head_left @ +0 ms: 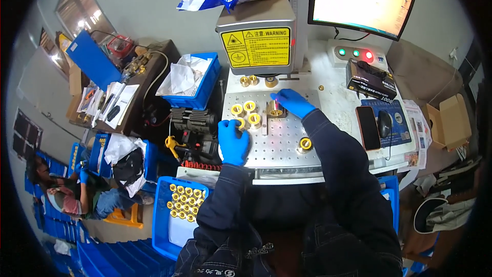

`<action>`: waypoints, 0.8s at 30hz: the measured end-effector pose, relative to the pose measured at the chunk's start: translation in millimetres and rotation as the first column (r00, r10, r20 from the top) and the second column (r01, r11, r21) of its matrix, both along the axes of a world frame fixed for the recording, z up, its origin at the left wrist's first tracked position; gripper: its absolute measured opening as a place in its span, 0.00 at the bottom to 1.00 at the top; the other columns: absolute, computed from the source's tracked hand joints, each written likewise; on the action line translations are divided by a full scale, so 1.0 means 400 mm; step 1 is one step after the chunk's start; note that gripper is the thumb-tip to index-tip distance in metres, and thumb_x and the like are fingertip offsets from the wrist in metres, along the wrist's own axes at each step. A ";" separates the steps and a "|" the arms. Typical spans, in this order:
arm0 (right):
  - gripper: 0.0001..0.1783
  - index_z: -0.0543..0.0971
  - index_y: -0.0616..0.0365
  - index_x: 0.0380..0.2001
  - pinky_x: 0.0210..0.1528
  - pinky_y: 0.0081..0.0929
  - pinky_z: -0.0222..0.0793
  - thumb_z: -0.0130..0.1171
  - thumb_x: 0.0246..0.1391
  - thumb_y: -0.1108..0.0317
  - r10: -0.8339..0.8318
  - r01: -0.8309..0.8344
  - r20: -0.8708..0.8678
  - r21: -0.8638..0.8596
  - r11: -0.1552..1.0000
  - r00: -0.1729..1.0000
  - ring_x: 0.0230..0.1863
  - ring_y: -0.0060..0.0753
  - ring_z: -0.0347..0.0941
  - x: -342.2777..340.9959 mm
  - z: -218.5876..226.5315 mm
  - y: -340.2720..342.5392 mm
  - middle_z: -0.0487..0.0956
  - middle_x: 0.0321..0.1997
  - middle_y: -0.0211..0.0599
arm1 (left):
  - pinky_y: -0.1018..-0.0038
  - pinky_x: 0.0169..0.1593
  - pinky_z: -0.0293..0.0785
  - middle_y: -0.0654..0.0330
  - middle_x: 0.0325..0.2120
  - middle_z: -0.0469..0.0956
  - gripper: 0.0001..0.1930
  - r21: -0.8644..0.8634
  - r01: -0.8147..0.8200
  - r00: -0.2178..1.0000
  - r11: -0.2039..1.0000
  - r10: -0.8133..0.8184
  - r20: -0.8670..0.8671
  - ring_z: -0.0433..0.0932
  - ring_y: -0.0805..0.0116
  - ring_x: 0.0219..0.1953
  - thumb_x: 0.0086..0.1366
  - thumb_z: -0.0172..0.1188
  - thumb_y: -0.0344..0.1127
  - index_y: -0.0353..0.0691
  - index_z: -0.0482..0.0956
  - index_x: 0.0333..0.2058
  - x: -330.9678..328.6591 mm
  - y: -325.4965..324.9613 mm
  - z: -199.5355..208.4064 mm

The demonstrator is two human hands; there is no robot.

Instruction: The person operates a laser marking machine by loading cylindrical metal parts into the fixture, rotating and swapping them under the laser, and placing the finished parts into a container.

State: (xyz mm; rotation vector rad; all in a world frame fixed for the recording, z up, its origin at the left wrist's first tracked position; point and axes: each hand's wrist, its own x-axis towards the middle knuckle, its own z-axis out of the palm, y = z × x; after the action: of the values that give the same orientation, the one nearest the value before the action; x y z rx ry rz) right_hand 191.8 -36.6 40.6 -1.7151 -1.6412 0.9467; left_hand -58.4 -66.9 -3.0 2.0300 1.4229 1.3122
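Note:
My right hand (294,103), in a blue glove, reaches across the perforated metal plate (287,149). Its fingers close on a brass fitting (275,113) beside a small upright metal stop (264,125); reddish light falls there. My gloved left hand (234,143) is at the plate's left edge, fingers curled against another brass fitting (240,122) with a yellow ring. Close by stand more ringed fittings (254,119). One separate fitting (305,143) sits at the right, near my right forearm. Over the plate is a grey machine head (259,20) with a yellow warning label.
Below left, a blue bin (161,220) holds several brass fittings. Another blue bin (205,95) contains white paper. At right are a phone (367,128), mouse (384,124), glove box (371,79), button panel (335,54) and monitor (361,0). A person (77,195) sits far left.

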 end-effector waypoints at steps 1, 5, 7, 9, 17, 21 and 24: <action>0.26 0.81 0.61 0.31 0.44 0.33 0.69 0.57 0.56 0.44 -0.097 0.100 -0.032 0.125 0.987 0.995 0.38 0.39 0.77 0.023 -0.025 -0.005 0.81 0.33 0.45 | 0.63 0.42 0.71 0.50 0.38 0.68 0.13 0.008 0.004 1.000 1.000 -0.004 0.000 0.73 0.51 0.39 0.49 0.62 0.25 0.37 0.74 0.35 0.007 0.001 0.000; 0.23 0.76 0.65 0.45 0.49 0.32 0.69 0.57 0.59 0.54 -0.283 0.348 -0.261 0.252 0.903 0.923 0.46 0.37 0.75 0.108 -0.082 -0.153 0.79 0.44 0.46 | 0.63 0.47 0.70 0.49 0.41 0.68 0.15 0.050 0.034 0.999 0.998 -0.035 0.020 0.72 0.50 0.44 0.49 0.62 0.24 0.38 0.74 0.38 0.026 0.014 -0.043; 0.14 0.75 0.64 0.43 0.48 0.25 0.69 0.59 0.59 0.65 -0.329 0.460 -0.396 0.300 0.836 0.857 0.43 0.27 0.73 0.147 -0.134 -0.228 0.77 0.41 0.37 | 0.62 0.47 0.70 0.49 0.42 0.68 0.17 0.055 -0.002 0.999 0.998 0.000 0.039 0.72 0.49 0.45 0.49 0.62 0.24 0.37 0.72 0.40 0.007 0.012 -0.017; 0.06 0.75 0.61 0.40 0.48 0.23 0.67 0.55 0.60 0.72 -0.374 0.564 -0.457 0.409 0.717 0.807 0.42 0.23 0.71 0.166 -0.168 -0.311 0.76 0.39 0.33 | 0.61 0.48 0.69 0.49 0.42 0.68 0.18 0.043 -0.014 0.998 0.999 0.011 0.067 0.71 0.49 0.45 0.49 0.62 0.25 0.36 0.71 0.41 0.010 0.016 -0.019; 0.05 0.76 0.60 0.35 0.48 0.24 0.65 0.51 0.59 0.72 -0.419 0.655 -0.515 0.469 0.593 0.748 0.41 0.25 0.69 0.175 -0.264 -0.343 0.74 0.37 0.30 | 0.58 0.50 0.67 0.48 0.43 0.74 0.19 0.381 0.001 0.986 0.925 0.063 -0.155 0.72 0.46 0.47 0.53 0.64 0.39 0.39 0.75 0.43 0.002 0.063 0.031; 0.07 0.76 0.60 0.35 0.48 0.25 0.65 0.48 0.60 0.71 -0.446 0.656 -0.487 0.473 0.587 0.751 0.42 0.24 0.68 0.234 -0.342 -0.376 0.73 0.37 0.29 | 0.56 0.38 0.73 0.54 0.35 0.77 0.12 0.125 0.056 0.892 0.991 0.006 -0.451 0.76 0.50 0.36 0.54 0.59 0.41 0.48 0.80 0.37 0.088 0.078 0.061; 0.06 0.73 0.61 0.32 0.44 0.25 0.63 0.48 0.57 0.71 -0.489 0.645 -0.422 0.468 0.603 0.763 0.39 0.26 0.66 0.239 -0.342 -0.384 0.72 0.35 0.31 | 0.56 0.34 0.74 0.52 0.34 0.77 0.10 0.033 0.006 0.853 0.999 0.012 -0.521 0.78 0.50 0.35 0.51 0.61 0.39 0.49 0.81 0.35 0.106 0.104 0.041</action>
State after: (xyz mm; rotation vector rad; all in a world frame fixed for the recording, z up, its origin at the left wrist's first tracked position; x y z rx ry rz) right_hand 287.4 -190.2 -96.4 -1.4381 -0.9393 0.2563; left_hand -15.9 -25.3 13.6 2.5347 1.6208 0.8070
